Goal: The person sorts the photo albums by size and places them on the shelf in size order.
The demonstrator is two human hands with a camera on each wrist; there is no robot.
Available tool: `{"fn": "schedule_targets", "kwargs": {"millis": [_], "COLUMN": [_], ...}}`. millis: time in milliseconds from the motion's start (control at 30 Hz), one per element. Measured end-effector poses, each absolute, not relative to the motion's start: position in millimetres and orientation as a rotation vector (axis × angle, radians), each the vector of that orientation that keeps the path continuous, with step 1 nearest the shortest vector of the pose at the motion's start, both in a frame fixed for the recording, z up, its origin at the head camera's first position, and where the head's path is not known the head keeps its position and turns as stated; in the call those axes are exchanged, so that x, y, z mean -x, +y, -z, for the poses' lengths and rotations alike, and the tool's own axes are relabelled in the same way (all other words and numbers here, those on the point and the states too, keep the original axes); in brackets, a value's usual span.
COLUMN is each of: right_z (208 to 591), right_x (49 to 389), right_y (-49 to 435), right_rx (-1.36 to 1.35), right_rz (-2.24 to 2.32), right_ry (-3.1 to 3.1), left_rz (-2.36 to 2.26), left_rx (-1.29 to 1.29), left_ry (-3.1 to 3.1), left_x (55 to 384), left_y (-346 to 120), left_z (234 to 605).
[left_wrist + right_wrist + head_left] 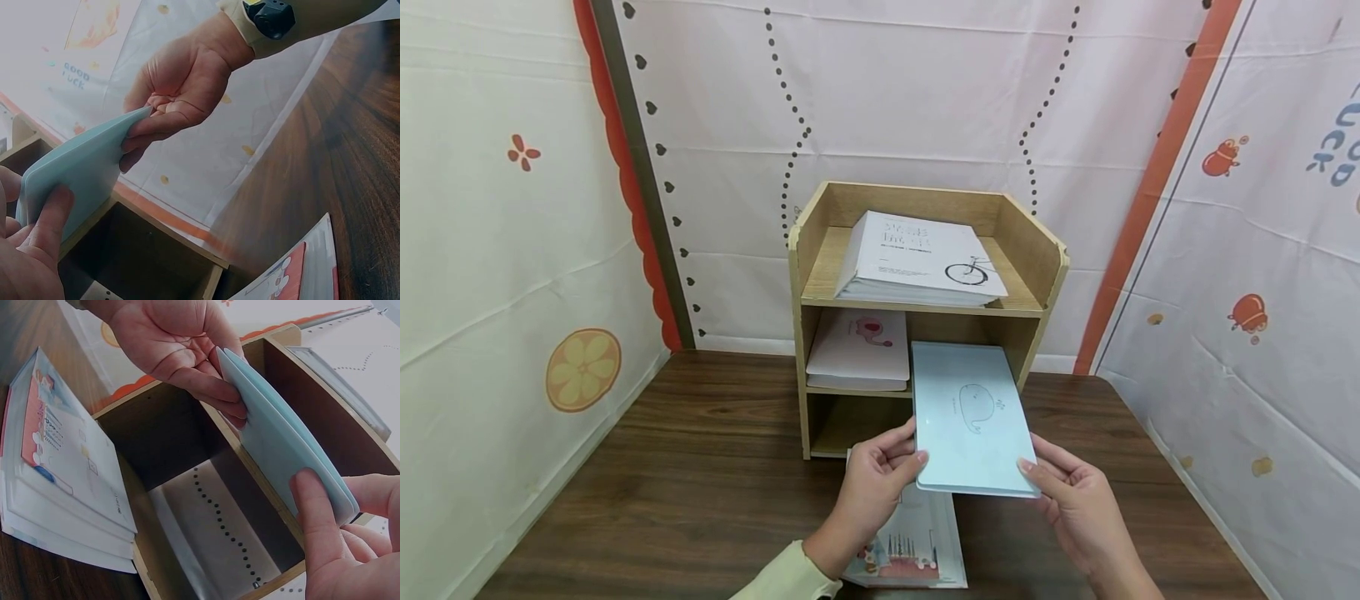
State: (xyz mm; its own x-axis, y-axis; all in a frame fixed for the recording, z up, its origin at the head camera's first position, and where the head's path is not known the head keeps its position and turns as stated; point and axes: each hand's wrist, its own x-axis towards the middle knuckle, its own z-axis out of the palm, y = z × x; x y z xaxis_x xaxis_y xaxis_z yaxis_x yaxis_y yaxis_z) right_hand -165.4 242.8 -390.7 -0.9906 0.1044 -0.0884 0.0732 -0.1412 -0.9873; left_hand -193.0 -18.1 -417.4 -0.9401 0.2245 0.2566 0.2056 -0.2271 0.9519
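Note:
Light blue notebooks (970,425) with a whale drawing on the top cover are held between both hands, in front of the right half of the middle shelf. My left hand (876,483) pinches their left edge, thumb on top. On the opposite side, my right hand (1078,508) grips the near right corner the same way. In the right wrist view, two thin blue notebooks (281,431) show stacked together. Their far end overlaps the shelf opening in the head view. Pink notebooks (861,350) lie on the left of that shelf.
A wooden desk shelf (925,310) stands on the dark wood table (722,467). Thick white books (917,258) with a bicycle picture lie on its top. Below my left hand, white books (913,542) with an illustrated cover lie on the table. Printed cloth (910,100) hangs around.

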Motion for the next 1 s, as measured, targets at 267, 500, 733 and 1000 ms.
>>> {"fn": "schedule_targets", "kwargs": {"millis": [267, 500, 733, 1000], "right_z": [391.3, 392.9, 391.9, 390.0], "right_x": [166.1, 166.4, 167.0, 169.8], "right_y": [242.3, 243.8, 244.8, 242.9], "right_rx": [0.165, 0.136, 0.139, 0.179], "right_rz": [-2.366, -2.389, -2.392, -2.359], "right_ry": [-2.013, -1.984, -1.988, -2.035], "left_rz": [-2.395, -2.387, -2.373, -2.369], "left_rx": [-0.547, -0.539, -0.537, -0.532], "left_ry": [1.951, 1.95, 1.951, 1.962], "left_x": [193.7, 193.6, 193.4, 196.0], "left_y": [-18.0, -18.4, -18.3, -19.4], "left_z": [416.9, 414.9, 413.9, 415.3]}}
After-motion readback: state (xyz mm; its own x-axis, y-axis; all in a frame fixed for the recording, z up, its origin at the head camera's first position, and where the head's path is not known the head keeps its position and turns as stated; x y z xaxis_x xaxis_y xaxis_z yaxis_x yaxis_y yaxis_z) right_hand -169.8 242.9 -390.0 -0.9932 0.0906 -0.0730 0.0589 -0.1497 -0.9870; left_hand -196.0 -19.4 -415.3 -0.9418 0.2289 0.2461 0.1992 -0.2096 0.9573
